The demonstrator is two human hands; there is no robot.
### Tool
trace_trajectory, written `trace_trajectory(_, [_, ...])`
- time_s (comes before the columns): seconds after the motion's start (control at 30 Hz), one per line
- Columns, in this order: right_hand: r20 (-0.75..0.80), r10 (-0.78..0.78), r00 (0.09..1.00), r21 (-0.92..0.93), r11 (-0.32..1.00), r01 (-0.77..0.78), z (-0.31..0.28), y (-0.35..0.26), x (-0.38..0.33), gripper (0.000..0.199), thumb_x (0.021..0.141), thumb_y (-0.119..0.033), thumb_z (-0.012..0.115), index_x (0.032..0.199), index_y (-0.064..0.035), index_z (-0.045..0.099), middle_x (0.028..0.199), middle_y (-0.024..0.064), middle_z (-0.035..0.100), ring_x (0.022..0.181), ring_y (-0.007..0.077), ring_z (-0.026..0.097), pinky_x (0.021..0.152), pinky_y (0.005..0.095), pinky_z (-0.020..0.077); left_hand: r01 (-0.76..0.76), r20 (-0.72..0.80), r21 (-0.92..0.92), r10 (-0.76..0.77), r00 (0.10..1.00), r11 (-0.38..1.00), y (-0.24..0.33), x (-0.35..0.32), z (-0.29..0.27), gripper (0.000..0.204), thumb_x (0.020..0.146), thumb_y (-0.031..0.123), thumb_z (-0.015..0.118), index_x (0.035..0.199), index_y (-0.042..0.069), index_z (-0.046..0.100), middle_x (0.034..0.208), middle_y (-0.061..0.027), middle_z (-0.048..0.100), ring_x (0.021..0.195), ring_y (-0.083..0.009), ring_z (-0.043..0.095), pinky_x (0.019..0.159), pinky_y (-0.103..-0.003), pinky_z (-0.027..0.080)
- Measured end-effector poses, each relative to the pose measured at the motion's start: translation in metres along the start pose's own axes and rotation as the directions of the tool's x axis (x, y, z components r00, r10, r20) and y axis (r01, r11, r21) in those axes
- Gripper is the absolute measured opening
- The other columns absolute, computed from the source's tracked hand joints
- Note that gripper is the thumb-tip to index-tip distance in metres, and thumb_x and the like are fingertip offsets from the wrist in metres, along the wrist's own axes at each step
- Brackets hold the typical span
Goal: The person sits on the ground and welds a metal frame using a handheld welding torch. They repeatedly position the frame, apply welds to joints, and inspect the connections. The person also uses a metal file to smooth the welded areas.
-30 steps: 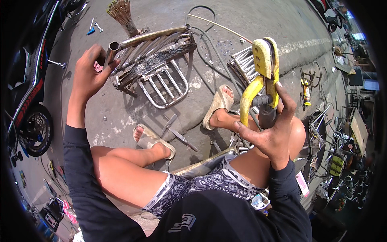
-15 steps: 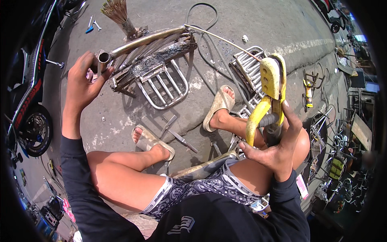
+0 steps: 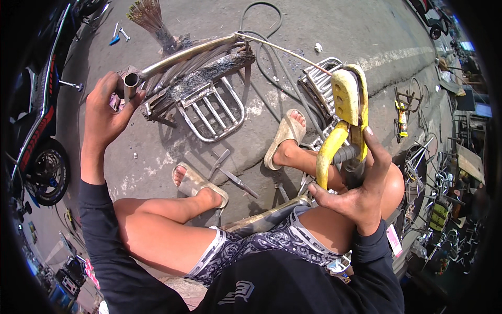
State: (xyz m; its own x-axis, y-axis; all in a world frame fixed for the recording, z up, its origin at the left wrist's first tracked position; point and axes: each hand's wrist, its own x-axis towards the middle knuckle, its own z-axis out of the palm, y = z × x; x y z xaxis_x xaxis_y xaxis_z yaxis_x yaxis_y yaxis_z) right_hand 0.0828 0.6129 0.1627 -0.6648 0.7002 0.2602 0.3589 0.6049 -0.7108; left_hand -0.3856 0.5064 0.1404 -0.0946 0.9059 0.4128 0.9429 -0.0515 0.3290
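My left hand, at the upper left, is closed around the open end of a metal tube, with a crumpled pinkish rag partly showing beneath the fingers. Next to it, a curved metal tube lies across a rough, crusted metal stand. On the right, my right hand grips a yellow welding electrode holder. A thin welding rod runs from its jaws to the far end of the curved tube; I cannot tell whether the tip touches.
A barred metal rack leans by the stand, and a hammer lies near my feet. Behind stand a bundle of rods and two wrenches. A cable loops over the ground. A motorcycle wheel is at left.
The electrode holder has shifted slightly left and up with my right hand. The tube end in my left hand has tilted a little, and its opening shows more.
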Motion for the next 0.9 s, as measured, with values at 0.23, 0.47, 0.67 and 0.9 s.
trace_trajectory(0.23, [-0.016,-0.093,0.996,-0.132,0.987,0.090,-0.003,-0.005,0.008,0.118,0.063,-0.021,0.101,0.155,-0.0002,0.029,0.140,0.0237,0.056,0.125,0.0357,0.066,0.107,0.0452,0.0548,-0.022,-0.023,-0.001,0.022,0.999,1.000,0.000,0.000,0.002,0.029,0.083,0.013,0.084,0.088,0.000,0.059,0.076,-0.0098,0.051,0.070,-0.0255,0.051,0.064,-0.037,0.041])
trace_trajectory(0.47, [0.005,-0.046,0.999,-0.099,0.994,0.046,-0.002,-0.003,0.007,0.121,0.063,-0.018,0.100,0.157,-0.0021,0.025,0.140,0.0244,0.052,0.124,0.0351,0.064,0.106,0.0460,0.0545,-0.002,-0.005,-0.019,0.002,1.000,1.000,0.000,0.000,0.002,0.029,0.083,0.013,0.084,0.089,0.000,0.059,0.076,-0.0100,0.052,0.071,-0.0243,0.052,0.064,-0.036,0.042])
trace_trajectory(0.67, [-0.046,-0.092,0.995,-0.065,0.994,0.089,0.002,-0.002,0.010,0.119,0.064,-0.018,0.101,0.156,-0.0002,0.028,0.143,0.0235,0.054,0.125,0.0356,0.066,0.106,0.0444,0.0554,0.001,0.012,-0.018,-0.001,1.000,1.000,-0.001,0.000,0.001,0.029,0.083,0.012,0.084,0.090,-0.001,0.060,0.077,-0.0105,0.052,0.070,-0.0249,0.053,0.064,-0.036,0.043])
trace_trajectory(0.9, [-0.036,-0.072,0.997,-0.081,0.994,0.068,0.001,0.000,0.005,0.121,0.064,-0.018,0.099,0.158,-0.0037,0.024,0.141,0.0243,0.050,0.120,0.0340,0.066,0.101,0.0441,0.0580,-0.006,-0.005,-0.015,0.006,1.000,1.000,-0.002,0.000,0.002,0.029,0.083,0.013,0.084,0.091,-0.001,0.060,0.078,-0.0109,0.052,0.071,-0.0246,0.053,0.064,-0.035,0.043])
